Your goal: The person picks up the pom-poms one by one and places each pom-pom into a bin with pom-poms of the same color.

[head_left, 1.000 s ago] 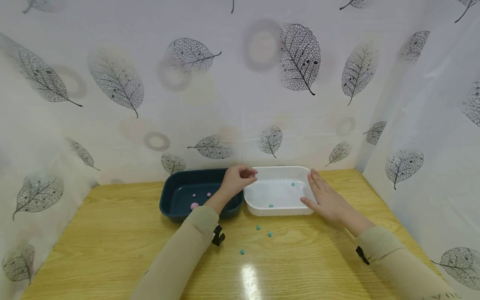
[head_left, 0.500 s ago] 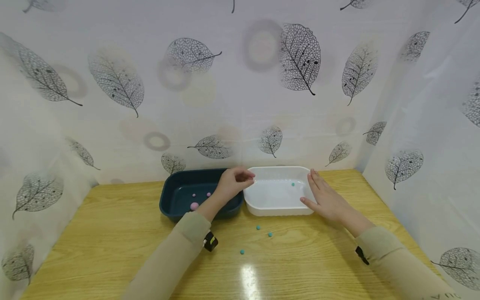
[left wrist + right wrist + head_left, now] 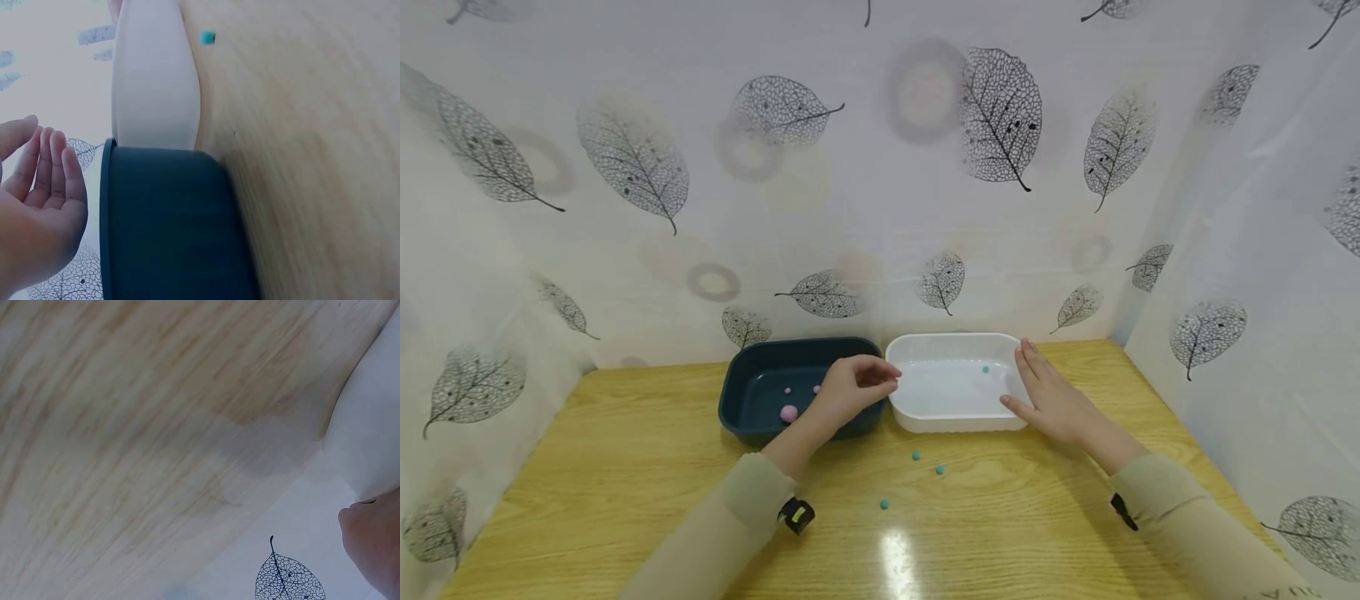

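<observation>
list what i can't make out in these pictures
Head view: inside of the dark blue tray, partly hidden by the left hand.
Head view: near floor of the white tray, hidden by its front wall.
Head view: lettering cut off by the bottom edge.
Left wrist: a teal ball's exact shape, blurred.
Right wrist: much of the right hand, cut off by the right edge.

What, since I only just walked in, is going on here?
A person's left grip hangs open over the dark tub, beside the white tub, holding nothing visible. The right grip rests against the white tub's right edge. Pink balls lie in the dark tub; one teal ball shows in the white tub, three more on the table.
</observation>
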`<state>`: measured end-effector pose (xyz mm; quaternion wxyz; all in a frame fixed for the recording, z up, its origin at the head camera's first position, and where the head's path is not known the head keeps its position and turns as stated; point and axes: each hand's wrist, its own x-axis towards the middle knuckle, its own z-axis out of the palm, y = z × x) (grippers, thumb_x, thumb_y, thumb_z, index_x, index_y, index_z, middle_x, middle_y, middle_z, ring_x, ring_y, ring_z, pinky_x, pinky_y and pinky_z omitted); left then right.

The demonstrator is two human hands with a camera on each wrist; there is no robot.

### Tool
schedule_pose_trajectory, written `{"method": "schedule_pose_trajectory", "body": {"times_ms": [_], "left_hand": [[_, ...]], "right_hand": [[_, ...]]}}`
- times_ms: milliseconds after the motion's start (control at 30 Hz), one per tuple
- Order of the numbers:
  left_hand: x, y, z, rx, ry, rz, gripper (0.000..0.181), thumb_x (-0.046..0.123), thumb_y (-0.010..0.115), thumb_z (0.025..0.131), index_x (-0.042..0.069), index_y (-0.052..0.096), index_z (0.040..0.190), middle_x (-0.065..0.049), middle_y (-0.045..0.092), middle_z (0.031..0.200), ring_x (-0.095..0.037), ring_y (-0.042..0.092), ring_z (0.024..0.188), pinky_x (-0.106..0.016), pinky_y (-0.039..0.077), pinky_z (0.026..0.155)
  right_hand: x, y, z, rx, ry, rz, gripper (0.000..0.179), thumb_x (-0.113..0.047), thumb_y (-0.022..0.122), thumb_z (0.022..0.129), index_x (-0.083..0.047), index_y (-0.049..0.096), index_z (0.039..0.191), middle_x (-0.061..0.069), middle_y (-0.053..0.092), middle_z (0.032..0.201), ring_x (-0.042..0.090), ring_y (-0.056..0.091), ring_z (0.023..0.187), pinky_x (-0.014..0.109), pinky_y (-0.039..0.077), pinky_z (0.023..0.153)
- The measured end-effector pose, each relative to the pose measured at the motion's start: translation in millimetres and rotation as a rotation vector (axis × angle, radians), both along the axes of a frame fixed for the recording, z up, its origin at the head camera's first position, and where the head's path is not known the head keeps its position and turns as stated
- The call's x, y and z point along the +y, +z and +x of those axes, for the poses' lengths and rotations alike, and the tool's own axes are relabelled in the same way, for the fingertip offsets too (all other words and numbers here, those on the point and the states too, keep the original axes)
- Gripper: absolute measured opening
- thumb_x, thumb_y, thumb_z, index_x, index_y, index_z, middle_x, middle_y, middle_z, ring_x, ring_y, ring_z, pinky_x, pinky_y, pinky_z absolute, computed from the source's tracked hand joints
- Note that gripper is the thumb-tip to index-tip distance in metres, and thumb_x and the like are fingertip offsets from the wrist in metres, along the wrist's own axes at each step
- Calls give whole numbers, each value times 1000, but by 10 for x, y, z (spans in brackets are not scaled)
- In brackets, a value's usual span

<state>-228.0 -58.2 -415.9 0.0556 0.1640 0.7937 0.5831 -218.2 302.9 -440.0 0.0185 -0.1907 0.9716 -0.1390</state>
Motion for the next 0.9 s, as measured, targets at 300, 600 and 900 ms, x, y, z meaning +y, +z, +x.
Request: {"method": "schedule_pose_trajectory", "body": {"times_ms": [300,600,900], "left_hand": [[-111,-63,248,13,-87,-2,17,6,76,97,0,78,113,-17,78,110,-6,68,90,-15,58,81],[-188,-179,452,54,-176,3,18,6,76,97,-4,77,112,-21,78,106,-1,68,89,-17,60,81],[-267,-326,607,64,-208,-14,17,7,76,97,-4,77,109,-20,79,105,2,67,87,-18,60,80]], "right_hand": [[1,-8,-3,8,-2,6,93,-48,51,110,15,9,164,33,0,175,51,6,163,66,17,131],[9,-25,-12,16,-2,8,92,-48,51,110,15,10,164,34,1,175,51,6,163,66,18,131],[10,-24,-7,12,-3,9,92,-48,50,110,15,10,164,31,-2,175,51,6,163,66,17,131]]}}
